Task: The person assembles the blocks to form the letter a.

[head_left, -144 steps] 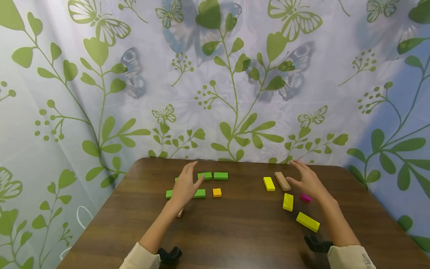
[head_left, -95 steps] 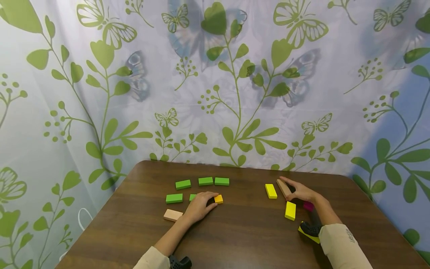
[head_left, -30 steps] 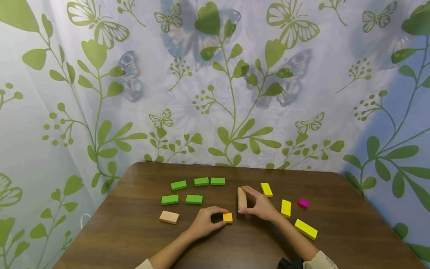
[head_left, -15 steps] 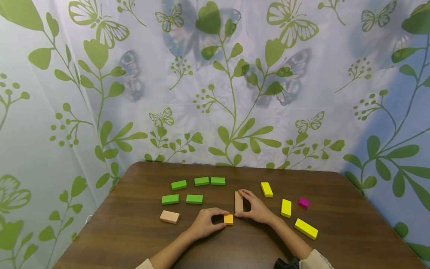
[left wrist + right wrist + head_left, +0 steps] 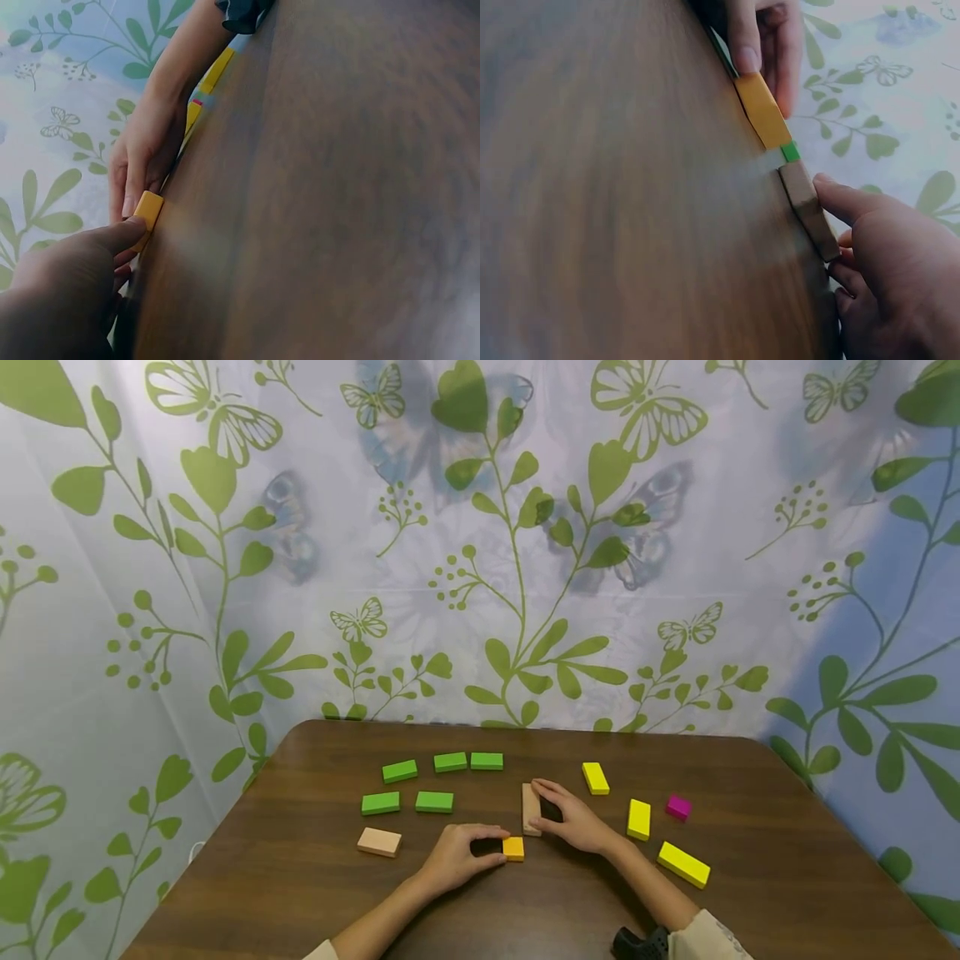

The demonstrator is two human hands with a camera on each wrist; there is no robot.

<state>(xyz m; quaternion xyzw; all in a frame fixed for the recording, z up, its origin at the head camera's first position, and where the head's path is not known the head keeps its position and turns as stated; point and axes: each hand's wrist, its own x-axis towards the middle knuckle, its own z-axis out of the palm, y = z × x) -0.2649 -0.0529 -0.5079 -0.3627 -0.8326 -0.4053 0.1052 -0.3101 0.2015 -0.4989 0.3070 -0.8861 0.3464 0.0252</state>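
My left hand point(image 5: 457, 857) pinches a small orange block point(image 5: 513, 849) by its left side, between thumb and forefinger, near the table's middle. Just behind that block lies a long bare-wood block point(image 5: 530, 811), pointing away from me. My right hand point(image 5: 576, 823) holds the wooden one, forefinger at its far end and thumb on its right side near the close end. The right wrist view shows the orange block point(image 5: 763, 112) and the wooden block point(image 5: 807, 210) close together, a green block's edge visible between them. In the left wrist view the thumb rests against the orange block point(image 5: 148, 216).
Several green blocks point(image 5: 434, 802) lie on the brown table point(image 5: 300, 893) at the left, with another wooden block point(image 5: 379, 842) nearer me. At the right are yellow blocks point(image 5: 639, 819) and a magenta block point(image 5: 678, 807). A patterned curtain point(image 5: 480, 568) hangs behind the table.
Both hands came down from above the table. The left brought the orange block nearer and rightward; the right brought the wooden block leftward beside it. Lately the right thumb shifted to the wooden block's side.
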